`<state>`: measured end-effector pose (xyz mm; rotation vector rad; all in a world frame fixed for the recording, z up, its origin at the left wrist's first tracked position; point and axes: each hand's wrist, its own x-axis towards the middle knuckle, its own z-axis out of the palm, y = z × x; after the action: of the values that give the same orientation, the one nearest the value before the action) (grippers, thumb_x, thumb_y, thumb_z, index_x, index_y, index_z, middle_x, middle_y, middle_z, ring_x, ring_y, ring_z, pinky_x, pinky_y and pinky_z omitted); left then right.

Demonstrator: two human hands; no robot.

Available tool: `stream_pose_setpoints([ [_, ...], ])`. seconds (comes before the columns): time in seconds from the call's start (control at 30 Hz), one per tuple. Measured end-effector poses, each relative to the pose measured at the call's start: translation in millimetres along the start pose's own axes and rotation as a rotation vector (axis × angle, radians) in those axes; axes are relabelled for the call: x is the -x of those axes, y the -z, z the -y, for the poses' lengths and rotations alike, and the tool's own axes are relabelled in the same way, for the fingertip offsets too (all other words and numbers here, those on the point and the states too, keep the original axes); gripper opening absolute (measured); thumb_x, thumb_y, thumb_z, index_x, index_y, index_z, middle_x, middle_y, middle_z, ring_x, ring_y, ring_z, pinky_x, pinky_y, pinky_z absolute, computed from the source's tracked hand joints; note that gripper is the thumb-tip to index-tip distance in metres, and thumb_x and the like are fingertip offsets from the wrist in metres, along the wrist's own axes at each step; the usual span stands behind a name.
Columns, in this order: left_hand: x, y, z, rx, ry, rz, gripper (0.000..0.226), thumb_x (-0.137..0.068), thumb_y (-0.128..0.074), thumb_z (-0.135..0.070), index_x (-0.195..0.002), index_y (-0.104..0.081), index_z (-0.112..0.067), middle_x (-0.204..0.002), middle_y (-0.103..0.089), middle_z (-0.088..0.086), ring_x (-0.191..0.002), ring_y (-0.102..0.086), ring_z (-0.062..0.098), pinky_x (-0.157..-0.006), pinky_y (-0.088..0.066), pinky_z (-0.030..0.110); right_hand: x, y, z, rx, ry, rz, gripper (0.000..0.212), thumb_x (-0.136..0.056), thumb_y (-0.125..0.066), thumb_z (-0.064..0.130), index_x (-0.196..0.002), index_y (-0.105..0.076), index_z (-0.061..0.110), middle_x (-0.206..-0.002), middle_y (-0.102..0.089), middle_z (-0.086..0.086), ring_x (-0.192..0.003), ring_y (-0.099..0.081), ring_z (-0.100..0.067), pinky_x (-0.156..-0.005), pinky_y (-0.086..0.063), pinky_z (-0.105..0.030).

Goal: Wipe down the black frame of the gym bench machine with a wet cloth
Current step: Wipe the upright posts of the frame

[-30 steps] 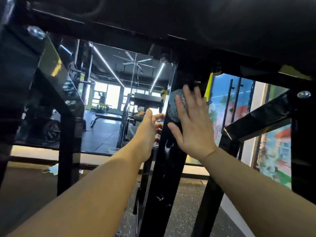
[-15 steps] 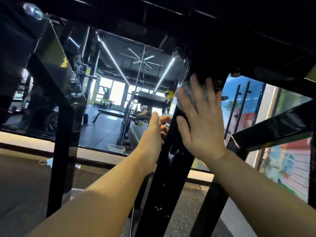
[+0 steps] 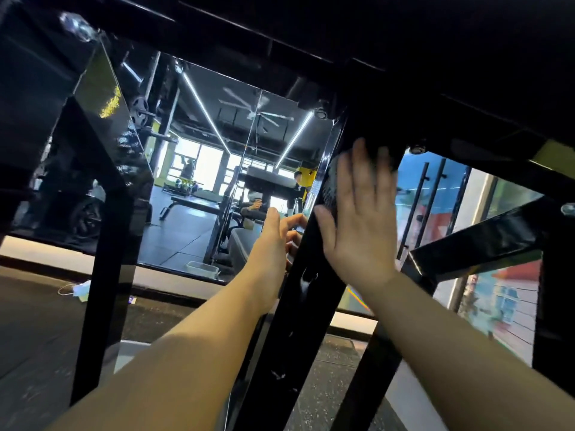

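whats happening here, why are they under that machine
A person is wiping the black frame of a gym bench machine from below. The right hand presses a cloth flat against the slanted black post, near where it meets the top beam. The left hand reaches round the far side of the same post, fingers curled at its edge. A mirror behind reflects the gym, and a face mask lies on the floor.
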<state>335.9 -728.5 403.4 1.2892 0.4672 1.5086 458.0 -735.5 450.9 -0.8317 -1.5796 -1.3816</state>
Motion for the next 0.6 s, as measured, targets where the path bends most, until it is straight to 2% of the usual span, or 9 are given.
stream_pose_setpoints([
  [0.1,-3,3,5,0.056,0.005,0.004,0.051,-0.099,-0.014,-0.052,-0.097,-0.059,-0.029,-0.094,-0.060,0.003,-0.091,-0.052,0.018,-0.073,-0.040,0.026,54,-17,21,-0.007,0.188,0.071,0.065,-0.096,-0.036,0.045,-0.149,-0.018,0.013,-0.161,-0.006,-0.002,-0.147,0.002,-0.029,-0.120,-0.001,-0.044],
  [0.17,-4,4,2,0.052,0.019,-0.002,0.054,-0.098,-0.013,-0.052,-0.096,-0.059,-0.023,-0.088,-0.056,0.007,-0.082,-0.052,0.016,-0.072,-0.041,0.027,91,-20,27,0.034,0.329,0.166,0.065,-0.093,-0.040,0.046,-0.148,-0.024,0.016,-0.158,-0.014,-0.002,-0.148,0.001,-0.027,-0.119,-0.002,-0.042],
  [0.23,-4,6,-4,-0.009,0.023,-0.015,0.058,-0.098,-0.009,-0.053,-0.098,-0.059,-0.024,-0.093,-0.054,0.008,-0.085,-0.052,0.015,-0.076,-0.039,0.030,109,-17,25,0.087,0.467,0.245,0.061,-0.092,-0.039,0.044,-0.147,-0.027,0.020,-0.155,-0.021,0.000,-0.145,-0.009,-0.029,-0.118,-0.005,-0.041],
  [0.3,-1,4,-10,-0.042,0.053,-0.019,0.059,-0.097,-0.008,-0.056,-0.104,-0.059,-0.026,-0.105,-0.057,0.007,-0.097,-0.053,0.017,-0.081,-0.039,0.033,93,-10,8,0.097,0.574,0.274,0.057,-0.092,-0.038,0.036,-0.146,-0.027,0.022,-0.153,-0.022,0.000,-0.142,-0.017,-0.031,-0.117,-0.007,-0.042],
  [0.33,0,4,-12,-0.067,0.061,-0.015,0.059,-0.097,-0.008,-0.056,-0.105,-0.058,-0.028,-0.111,-0.058,0.006,-0.099,-0.053,0.017,-0.080,-0.039,0.033,74,-5,-1,0.092,0.561,0.239,0.056,-0.092,-0.038,0.032,-0.146,-0.027,0.021,-0.153,-0.023,-0.003,-0.141,-0.019,-0.032,-0.116,-0.007,-0.043],
  [0.37,1,2,-12,-0.086,0.061,-0.003,0.058,-0.098,-0.007,-0.056,-0.104,-0.058,-0.029,-0.113,-0.057,0.005,-0.097,-0.053,0.016,-0.076,-0.039,0.031,49,0,-11,0.086,0.468,0.178,0.055,-0.093,-0.037,0.030,-0.146,-0.027,0.019,-0.152,-0.024,-0.007,-0.140,-0.019,-0.034,-0.115,-0.008,-0.044],
  [0.43,1,2,-11,-0.075,0.040,0.006,0.057,-0.098,-0.007,-0.054,-0.098,-0.059,-0.030,-0.108,-0.053,0.007,-0.093,-0.049,0.018,-0.071,-0.037,0.029,-7,10,-29,0.087,0.173,0.033,0.052,-0.097,-0.035,0.032,-0.145,-0.032,0.012,-0.152,-0.029,-0.017,-0.139,-0.021,-0.041,-0.115,-0.012,-0.047],
  [0.5,1,1,-10,-0.034,0.028,-0.017,0.056,-0.098,-0.008,-0.052,-0.098,-0.060,-0.029,-0.106,-0.049,0.010,-0.096,-0.044,0.022,-0.070,-0.036,0.029,-39,17,-28,0.066,-0.008,-0.031,0.057,-0.097,-0.037,0.037,-0.144,-0.036,0.006,-0.151,-0.032,-0.023,-0.139,-0.021,-0.048,-0.115,-0.016,-0.053],
  [0.6,2,3,-4,0.060,0.026,0.008,0.057,-0.097,-0.010,-0.053,-0.110,-0.060,-0.027,-0.110,-0.052,0.008,-0.101,-0.046,0.019,-0.077,-0.035,0.029,-17,4,-6,0.010,0.014,-0.025,0.062,-0.096,-0.040,0.041,-0.147,-0.031,0.007,-0.155,-0.023,-0.020,-0.142,-0.014,-0.044,-0.117,-0.011,-0.053],
])
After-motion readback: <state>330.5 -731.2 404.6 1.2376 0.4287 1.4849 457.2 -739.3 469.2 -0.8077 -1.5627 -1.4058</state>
